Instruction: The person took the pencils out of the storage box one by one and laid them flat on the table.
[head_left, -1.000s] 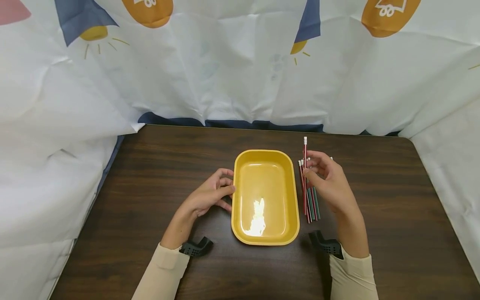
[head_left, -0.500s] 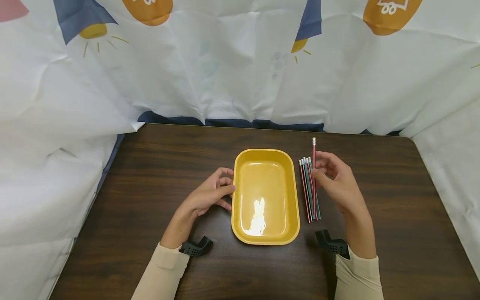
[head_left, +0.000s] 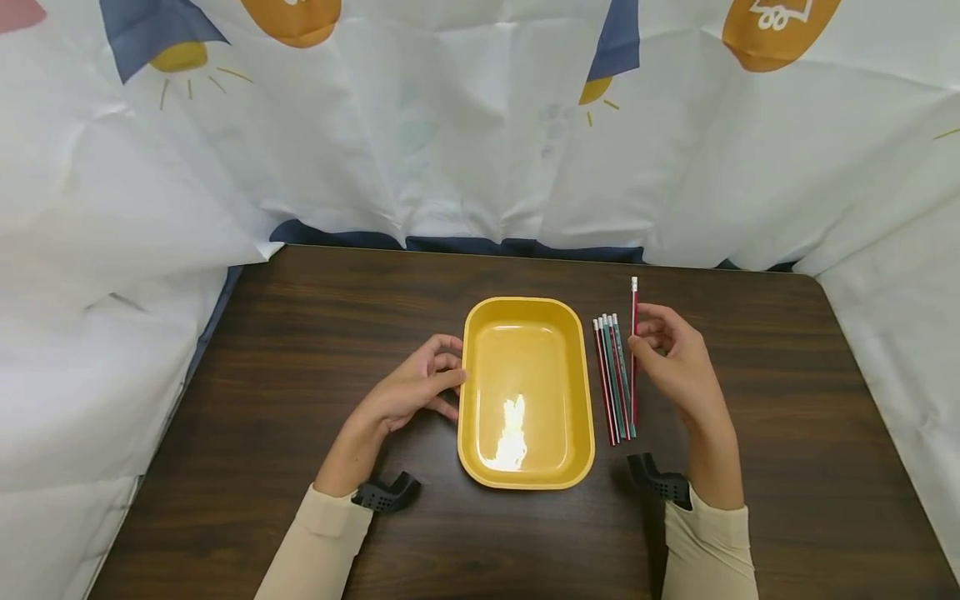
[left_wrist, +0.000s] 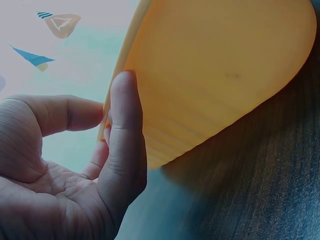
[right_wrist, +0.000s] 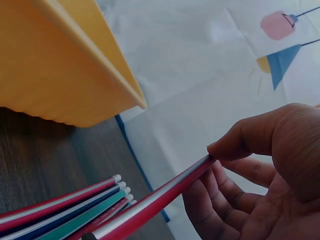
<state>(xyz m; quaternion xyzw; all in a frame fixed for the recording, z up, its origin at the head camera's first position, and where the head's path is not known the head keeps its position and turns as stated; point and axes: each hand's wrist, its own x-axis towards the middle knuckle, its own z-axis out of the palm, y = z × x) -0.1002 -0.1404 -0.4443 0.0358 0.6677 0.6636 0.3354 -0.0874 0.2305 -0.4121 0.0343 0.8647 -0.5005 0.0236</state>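
A yellow rectangular tray (head_left: 526, 304) lies in the middle of the head view. My left hand (head_left: 420, 383) holds it at its left side, the thumb at the rim and the fingers against the outer wall, as the left wrist view shows on the tray wall (left_wrist: 215, 65). My right hand (head_left: 675, 358) pinches a red-and-white striped pencil (head_left: 634, 312) between thumb and fingers, its white eraser end pointing away from me. Just left of that pencil, several red, dark and green striped pencils (head_left: 612, 375) lie side by side. In the right wrist view the held pencil (right_wrist: 160, 200) slants above them.
Everything sits on a dark wood-grain table (head_left: 337, 300). White patterned cloth (head_left: 480, 150) hangs behind its far edge and along both sides. A black wrist mount (head_left: 386, 493) is on the left wrist, another mount (head_left: 660, 479) on the right.
My right hand has carried the pinched pencil rightward, from above the other pencils to their right side, uncovering them. My left hand stays at the tray.
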